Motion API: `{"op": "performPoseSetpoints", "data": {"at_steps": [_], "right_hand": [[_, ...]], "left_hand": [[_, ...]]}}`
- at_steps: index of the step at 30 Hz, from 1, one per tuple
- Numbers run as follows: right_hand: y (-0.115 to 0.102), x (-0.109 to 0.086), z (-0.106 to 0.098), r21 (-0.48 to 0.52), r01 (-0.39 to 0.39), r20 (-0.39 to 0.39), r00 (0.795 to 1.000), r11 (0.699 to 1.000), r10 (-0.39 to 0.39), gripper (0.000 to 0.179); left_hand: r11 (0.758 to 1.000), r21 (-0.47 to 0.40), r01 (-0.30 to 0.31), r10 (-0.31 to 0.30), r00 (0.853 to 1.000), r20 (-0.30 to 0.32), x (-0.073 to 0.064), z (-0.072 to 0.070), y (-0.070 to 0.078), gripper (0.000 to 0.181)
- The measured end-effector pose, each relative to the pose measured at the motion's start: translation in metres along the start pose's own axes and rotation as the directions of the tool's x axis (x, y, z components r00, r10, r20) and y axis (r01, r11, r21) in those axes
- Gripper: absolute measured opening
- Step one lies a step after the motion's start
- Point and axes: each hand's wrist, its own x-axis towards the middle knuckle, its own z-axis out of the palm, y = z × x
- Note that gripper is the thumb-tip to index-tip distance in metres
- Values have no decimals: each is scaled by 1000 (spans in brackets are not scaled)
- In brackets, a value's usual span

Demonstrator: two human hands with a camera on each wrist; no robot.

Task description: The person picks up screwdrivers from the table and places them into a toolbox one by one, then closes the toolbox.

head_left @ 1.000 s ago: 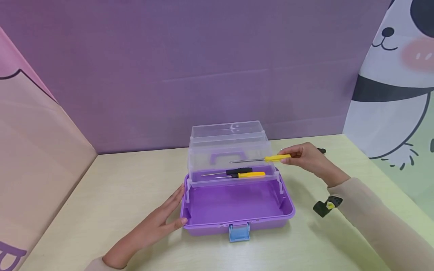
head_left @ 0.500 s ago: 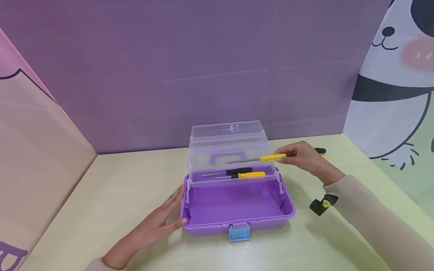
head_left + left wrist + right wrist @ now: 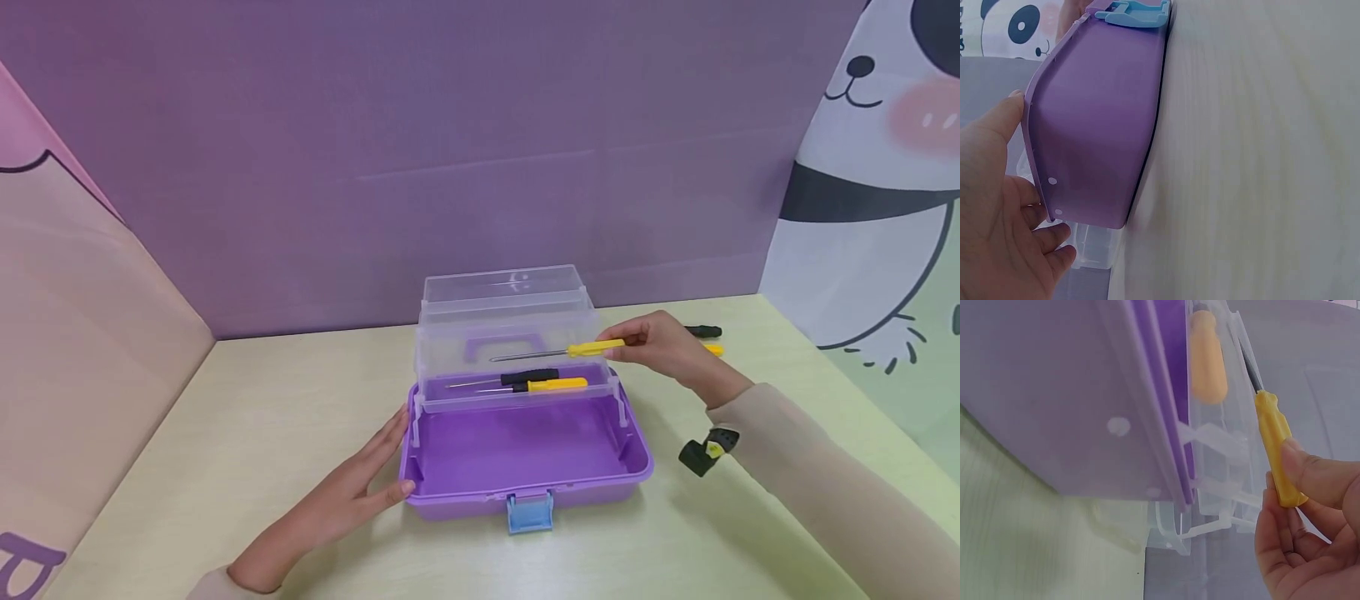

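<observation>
In the head view my right hand [image 3: 656,346] pinches a yellow-handled screwdriver [image 3: 595,347] between thumb and fingers. Its metal shaft points left, above the clear tray [image 3: 450,407] of an opened purple toolbox [image 3: 525,492]. Two more screwdrivers lie in that tray: a black-handled screwdriver [image 3: 529,377] and a yellow-and-black screwdriver [image 3: 557,385]. The right wrist view shows the held handle [image 3: 1277,447] beside the tray's edge. Against the box's left side rests my left hand [image 3: 352,492]; in the left wrist view its thumb [image 3: 1007,115] touches the rim and the fingers lie loosely at the wall.
The clear lid [image 3: 506,308] is tipped back behind the box. A blue latch [image 3: 530,512] hangs at the front. Beyond my right hand lie a black handle [image 3: 705,332] and a yellow one [image 3: 715,350] on the pale table [image 3: 300,400]. A purple backdrop [image 3: 480,150] rises behind.
My right hand has moved slightly left with the yellow screwdriver, further over the tray. More of the black and yellow handles behind it shows. The left hand has stayed at the box.
</observation>
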Motion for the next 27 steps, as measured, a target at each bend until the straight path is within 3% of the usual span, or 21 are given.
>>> {"op": "performPoseSetpoints", "data": {"at_steps": [14,27], "right_hand": [[-7,3,7,27,40,23,999,999,-41,25],[-10,6,15,26,22,38,999,999,-23,23]], "left_hand": [[1000,3,0,0,1000,-2,1,1,-1,75],[1000,-8,-5,5,1000,1,2,1,-2,76]]}}
